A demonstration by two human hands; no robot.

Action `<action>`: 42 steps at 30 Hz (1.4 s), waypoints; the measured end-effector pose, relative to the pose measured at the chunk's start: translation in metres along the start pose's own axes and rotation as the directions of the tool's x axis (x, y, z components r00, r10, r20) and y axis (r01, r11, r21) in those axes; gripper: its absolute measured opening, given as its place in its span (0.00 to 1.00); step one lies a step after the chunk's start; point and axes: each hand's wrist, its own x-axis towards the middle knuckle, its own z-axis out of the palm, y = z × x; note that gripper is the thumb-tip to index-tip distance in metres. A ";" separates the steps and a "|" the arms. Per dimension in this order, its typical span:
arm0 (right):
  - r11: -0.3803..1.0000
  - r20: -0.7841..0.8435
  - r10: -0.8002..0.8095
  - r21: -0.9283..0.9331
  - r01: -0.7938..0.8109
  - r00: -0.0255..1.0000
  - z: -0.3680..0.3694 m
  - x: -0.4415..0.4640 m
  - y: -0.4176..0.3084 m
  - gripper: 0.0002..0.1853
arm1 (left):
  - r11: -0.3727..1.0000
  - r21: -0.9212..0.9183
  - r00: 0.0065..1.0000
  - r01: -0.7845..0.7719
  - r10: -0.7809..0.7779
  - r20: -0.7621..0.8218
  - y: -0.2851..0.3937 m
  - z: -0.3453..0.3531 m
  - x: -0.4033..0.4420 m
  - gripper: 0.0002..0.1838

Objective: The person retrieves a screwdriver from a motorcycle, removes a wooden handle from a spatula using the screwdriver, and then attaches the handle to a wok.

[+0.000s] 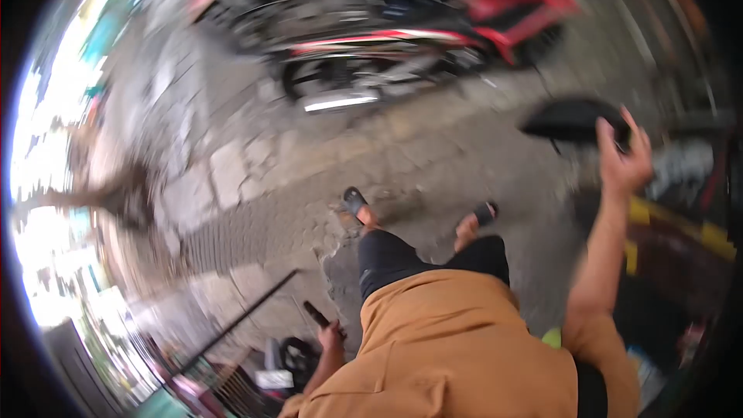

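Note:
Low at the left of the head view, my left hand [331, 334] is closed around a dark, slim handheld object [315, 313] that I cannot make out further. At the right, my right hand [625, 156] is raised with the arm stretched out, its fingers pinched on the edge of a black, flattened, curved object [569, 118]. The black object hangs out to the left of the fingers, over the pavement. What it is, I cannot tell for sure.
A red and black motorbike [402, 39] stands across the top, blurred. Uneven stone paving [232, 170] runs under my sandalled feet. A thin dark pole [240, 317] slants at lower left. Yellow-marked edging [665, 228] lies at right.

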 end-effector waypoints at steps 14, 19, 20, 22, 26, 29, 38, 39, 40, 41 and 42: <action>0.784 0.453 0.270 0.410 -0.467 0.850 0.036 -0.023 -0.317 0.17 | 0.646 -0.364 0.683 -0.671 0.729 0.034 0.331 -0.174 0.113 0.12; 0.439 0.440 0.202 0.758 -0.482 0.875 0.058 -0.034 -0.481 0.10 | 0.505 0.127 0.501 -0.854 0.863 -0.058 0.420 -0.274 0.183 0.16; 0.420 0.461 0.210 0.754 -0.505 0.862 0.060 -0.035 -0.521 0.11 | 0.448 0.305 0.432 -0.840 0.894 -0.124 0.424 -0.292 0.192 0.15; 0.390 0.387 0.122 0.828 -0.403 0.914 0.091 -0.031 -0.585 0.13 | 0.415 0.357 0.336 -0.837 0.904 -0.263 0.428 -0.324 0.203 0.14; 0.502 0.329 -0.142 0.837 -0.219 0.933 0.143 -0.024 -0.713 0.17 | 0.520 0.290 0.341 -0.803 0.802 -0.491 0.452 -0.389 0.200 0.13; 0.635 0.207 -0.311 0.772 0.041 0.928 0.171 -0.029 -0.822 0.18 | 0.613 0.244 0.404 -0.751 0.720 -0.565 0.471 -0.430 0.228 0.13; 0.657 0.340 -0.431 0.753 0.033 0.836 0.319 -0.084 -1.118 0.17 | 0.767 -0.222 0.646 -0.601 0.303 -0.700 0.437 -0.541 0.476 0.15; 0.621 0.359 -0.415 0.783 -0.029 0.836 0.331 -0.088 -1.150 0.16 | 0.786 -0.299 0.692 -0.542 0.214 -0.690 0.415 -0.555 0.500 0.15; 0.633 0.377 -0.402 0.773 -0.044 0.834 0.340 -0.094 -1.180 0.16 | 0.803 -0.338 0.687 -0.490 0.117 -0.718 0.391 -0.564 0.527 0.15; 0.591 0.366 -0.403 0.804 -0.067 0.839 0.348 -0.097 -1.214 0.15 | 0.801 -0.422 0.733 -0.425 0.030 -0.680 0.395 -0.578 0.520 0.15; 0.543 0.346 -0.409 0.836 -0.080 0.845 0.358 -0.095 -1.246 0.15 | 0.805 -0.451 0.718 -0.386 -0.045 -0.694 0.379 -0.584 0.541 0.14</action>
